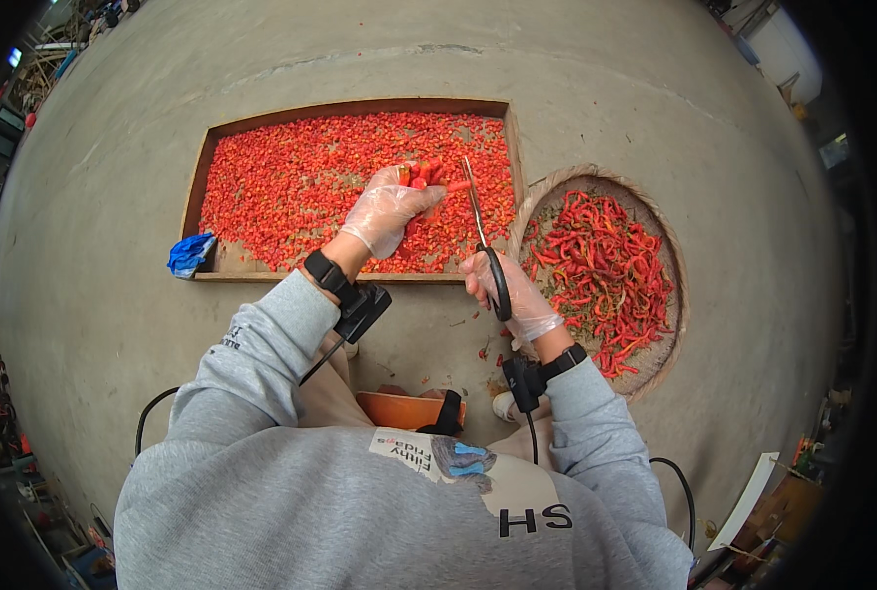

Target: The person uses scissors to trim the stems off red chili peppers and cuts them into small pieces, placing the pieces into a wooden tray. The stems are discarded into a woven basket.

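Over the right half of a shallow wooden tray (360, 106), my left hand (391, 208) is closed round several red chili peppers (421, 175). One pepper sticks out to the right toward the scissor blades. My right hand (519, 295) grips black-handled scissors (478, 208), their blades pointing away from me, up beside that pepper's end. Whether the blades touch it I cannot tell. Clear plastic gloves cover both hands. Small cut red pepper pieces (291, 187) are spread across the tray beneath.
To the right of the tray stands a round woven basket (682, 295) with a heap of whole red chilies (605, 270). A crumpled blue bag (190, 254) lies at the tray's near left corner. Pepper scraps and an orange object (399, 408) are on the concrete floor near my legs.
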The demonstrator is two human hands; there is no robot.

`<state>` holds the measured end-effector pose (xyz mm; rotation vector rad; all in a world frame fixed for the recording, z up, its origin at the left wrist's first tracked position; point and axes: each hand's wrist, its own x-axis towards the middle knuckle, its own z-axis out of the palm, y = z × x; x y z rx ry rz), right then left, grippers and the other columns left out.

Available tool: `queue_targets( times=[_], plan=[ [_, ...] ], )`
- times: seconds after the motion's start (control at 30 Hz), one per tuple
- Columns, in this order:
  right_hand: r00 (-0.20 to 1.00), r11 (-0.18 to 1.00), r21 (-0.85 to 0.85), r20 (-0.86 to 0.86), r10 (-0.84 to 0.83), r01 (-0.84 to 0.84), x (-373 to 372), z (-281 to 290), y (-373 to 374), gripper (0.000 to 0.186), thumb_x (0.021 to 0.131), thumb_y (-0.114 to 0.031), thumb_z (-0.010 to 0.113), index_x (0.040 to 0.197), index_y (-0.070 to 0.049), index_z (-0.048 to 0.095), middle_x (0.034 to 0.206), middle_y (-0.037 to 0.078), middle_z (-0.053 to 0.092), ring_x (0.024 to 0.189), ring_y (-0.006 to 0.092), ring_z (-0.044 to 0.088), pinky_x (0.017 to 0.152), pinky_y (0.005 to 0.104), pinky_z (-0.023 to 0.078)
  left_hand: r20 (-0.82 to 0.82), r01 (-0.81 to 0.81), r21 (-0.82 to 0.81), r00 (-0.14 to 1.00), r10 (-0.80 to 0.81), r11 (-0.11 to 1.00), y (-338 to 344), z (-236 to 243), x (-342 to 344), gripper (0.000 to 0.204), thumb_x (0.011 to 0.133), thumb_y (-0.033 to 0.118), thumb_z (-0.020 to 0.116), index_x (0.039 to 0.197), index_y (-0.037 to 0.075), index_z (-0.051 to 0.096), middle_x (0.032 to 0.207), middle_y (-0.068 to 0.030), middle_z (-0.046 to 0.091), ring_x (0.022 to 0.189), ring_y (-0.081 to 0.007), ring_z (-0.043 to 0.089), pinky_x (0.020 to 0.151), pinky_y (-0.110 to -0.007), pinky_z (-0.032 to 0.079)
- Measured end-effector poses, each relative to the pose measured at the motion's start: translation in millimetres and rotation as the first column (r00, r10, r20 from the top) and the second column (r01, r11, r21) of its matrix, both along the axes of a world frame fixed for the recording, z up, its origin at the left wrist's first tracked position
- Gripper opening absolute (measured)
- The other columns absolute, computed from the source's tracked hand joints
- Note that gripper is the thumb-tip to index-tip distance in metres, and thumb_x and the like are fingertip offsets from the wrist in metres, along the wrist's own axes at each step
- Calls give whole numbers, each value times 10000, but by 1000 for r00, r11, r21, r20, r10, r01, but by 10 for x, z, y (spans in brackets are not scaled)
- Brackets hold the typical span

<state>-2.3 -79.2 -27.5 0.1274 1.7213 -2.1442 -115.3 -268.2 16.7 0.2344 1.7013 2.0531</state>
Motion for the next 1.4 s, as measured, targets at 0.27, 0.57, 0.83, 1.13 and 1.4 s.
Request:
queue_targets(
  times=[0.27,0.57,0.83,1.13,1.4],
  plan=[
    [993,993,13,29,-115,115,-10,67,-9,412,913,-483,539,912,-72,571,657,-38,519,541,39,456,483,184,370,160,31,44,986,-37,999,4,-28,-8,173,824,121,689,956,61,593,818,-41,637,682,-108,576,589,-253,444],
    [991,991,33,22,-131,130,-8,81,-36,420,915,-480,538,896,-62,572,637,-28,526,524,41,458,472,181,373,187,-12,27,982,6,1000,44,10,35,147,854,134,655,914,32,567,745,-34,592,670,-123,547,604,-280,433],
    [994,995,-2,38,-101,101,6,6,-9,446,922,-493,517,928,-50,569,677,-12,549,566,55,479,515,185,396,34,-91,52,995,89,995,-33,-2,-29,169,845,182,673,921,58,589,754,-13,583,662,-111,548,627,-267,452],
    [1000,999,-52,-15,-14,13,-7,-71,-13,441,922,-506,505,967,-70,559,735,-20,538,648,56,486,593,204,414,-26,-64,72,997,66,995,57,-72,33,186,852,141,658,980,50,558,799,-6,575,679,-100,538,639,-258,446],
    [988,988,-15,11,-154,154,-26,16,18,394,950,-456,481,922,-68,542,661,-15,522,564,60,474,517,189,386,-16,-222,143,974,227,964,40,-33,-34,165,880,137,630,1012,47,588,887,-21,636,679,-84,539,641,-237,447]
  ],
)
